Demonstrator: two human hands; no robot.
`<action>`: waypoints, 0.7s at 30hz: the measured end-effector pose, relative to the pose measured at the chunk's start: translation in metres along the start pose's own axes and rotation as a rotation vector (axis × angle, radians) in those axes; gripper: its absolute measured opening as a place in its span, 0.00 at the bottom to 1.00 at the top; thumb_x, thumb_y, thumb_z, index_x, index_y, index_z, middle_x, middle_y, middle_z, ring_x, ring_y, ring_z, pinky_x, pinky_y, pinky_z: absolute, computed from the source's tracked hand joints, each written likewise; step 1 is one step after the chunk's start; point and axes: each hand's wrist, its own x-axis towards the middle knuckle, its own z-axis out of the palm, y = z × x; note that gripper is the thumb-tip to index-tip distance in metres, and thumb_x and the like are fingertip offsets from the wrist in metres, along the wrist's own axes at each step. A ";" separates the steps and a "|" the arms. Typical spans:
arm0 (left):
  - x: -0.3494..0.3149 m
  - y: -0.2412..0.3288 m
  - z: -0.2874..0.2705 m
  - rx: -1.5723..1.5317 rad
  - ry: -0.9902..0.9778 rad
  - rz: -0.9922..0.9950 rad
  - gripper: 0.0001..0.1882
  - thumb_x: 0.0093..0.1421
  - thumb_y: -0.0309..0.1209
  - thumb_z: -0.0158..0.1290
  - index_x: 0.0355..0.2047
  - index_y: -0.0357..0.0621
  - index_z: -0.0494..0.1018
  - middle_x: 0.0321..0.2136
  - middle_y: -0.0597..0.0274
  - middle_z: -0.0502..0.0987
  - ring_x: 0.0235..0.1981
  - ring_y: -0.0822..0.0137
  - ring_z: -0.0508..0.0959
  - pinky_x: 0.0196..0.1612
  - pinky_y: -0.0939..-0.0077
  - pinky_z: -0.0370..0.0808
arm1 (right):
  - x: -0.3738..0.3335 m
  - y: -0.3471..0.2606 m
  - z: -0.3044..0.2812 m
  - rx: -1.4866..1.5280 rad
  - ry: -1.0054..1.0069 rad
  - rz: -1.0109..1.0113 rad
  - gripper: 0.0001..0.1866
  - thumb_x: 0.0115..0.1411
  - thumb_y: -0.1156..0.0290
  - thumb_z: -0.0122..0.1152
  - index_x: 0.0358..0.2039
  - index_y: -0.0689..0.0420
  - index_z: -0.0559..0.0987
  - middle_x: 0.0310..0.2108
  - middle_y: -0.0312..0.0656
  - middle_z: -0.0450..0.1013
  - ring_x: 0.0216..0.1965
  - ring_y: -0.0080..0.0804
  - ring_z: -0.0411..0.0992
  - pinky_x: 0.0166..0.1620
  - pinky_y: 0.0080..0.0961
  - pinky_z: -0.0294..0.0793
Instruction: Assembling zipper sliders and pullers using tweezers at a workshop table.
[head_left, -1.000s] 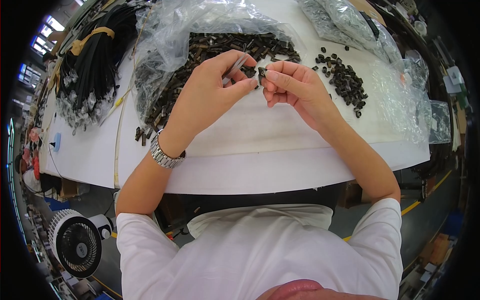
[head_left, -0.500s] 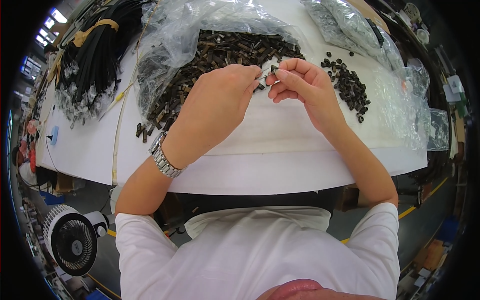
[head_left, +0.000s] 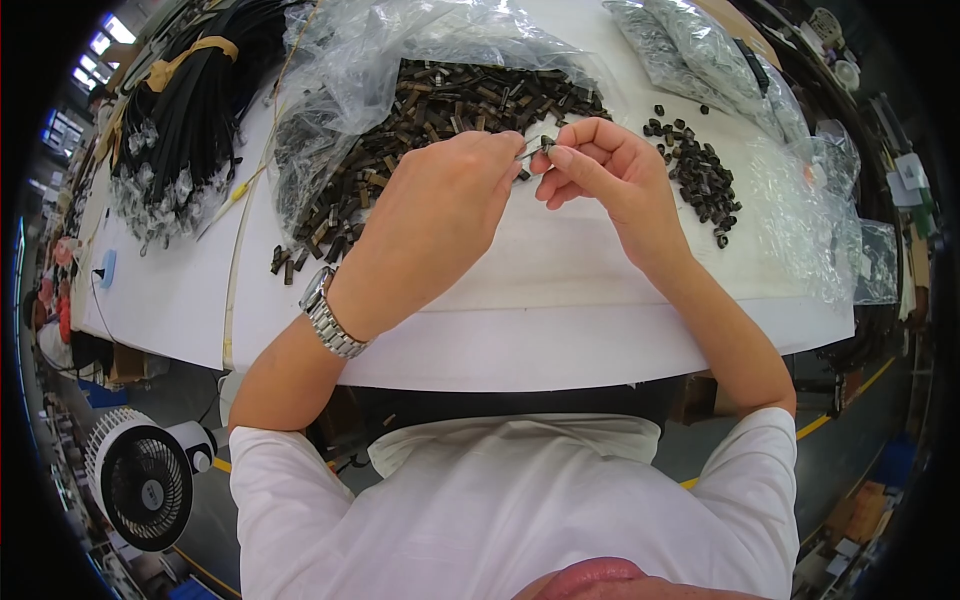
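Over the table, my left hand point(head_left: 440, 215), a metal-band watch at its wrist, is closed in a pinch on a thin metal rod point(head_left: 529, 153). The rod points toward a small dark loop-like piece point(head_left: 546, 143) between thumb and forefinger of my right hand point(head_left: 622, 180). Rod and piece seem to meet; exactly how is too small to tell. Beyond my left hand spreads a big heap of short dark brown and black pieces point(head_left: 470, 100), partly on and under clear plastic. To the right of my right hand lies a smaller pile of small black loops point(head_left: 705, 178).
A bundle of black straps with clear ends point(head_left: 185, 110) lies at the far left, near a yellow-handled tool point(head_left: 238, 192). Crumpled clear plastic point(head_left: 340, 90) covers the back. Filled clear bags point(head_left: 690, 60) lie at the back right. A white fan point(head_left: 145, 480) stands lower left beside the table.
Both hands stay in nearly the same place. The right fingers have shifted slightly around the small dark piece, and the rod's angle has changed a little.
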 end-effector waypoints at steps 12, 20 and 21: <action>-0.005 0.004 0.008 0.147 -0.040 0.062 0.12 0.66 0.21 0.54 0.49 0.36 0.77 0.34 0.50 0.83 0.32 0.49 0.84 0.33 0.59 0.80 | -0.003 0.000 0.019 0.011 0.057 -0.087 0.11 0.69 0.73 0.68 0.44 0.65 0.76 0.37 0.44 0.82 0.37 0.26 0.82 0.42 0.24 0.83; -0.006 0.003 0.009 0.165 0.011 0.081 0.09 0.67 0.22 0.55 0.47 0.37 0.76 0.32 0.51 0.82 0.31 0.50 0.84 0.32 0.58 0.79 | -0.005 -0.003 0.021 -0.226 0.135 -0.146 0.10 0.66 0.77 0.70 0.44 0.65 0.78 0.36 0.42 0.82 0.36 0.24 0.82 0.43 0.19 0.82; -0.006 0.003 0.009 0.173 0.009 0.079 0.09 0.67 0.22 0.55 0.47 0.37 0.76 0.32 0.51 0.82 0.31 0.50 0.84 0.32 0.58 0.79 | -0.006 -0.002 0.022 -0.226 0.135 -0.147 0.10 0.66 0.77 0.70 0.44 0.65 0.78 0.36 0.42 0.82 0.36 0.24 0.82 0.43 0.19 0.82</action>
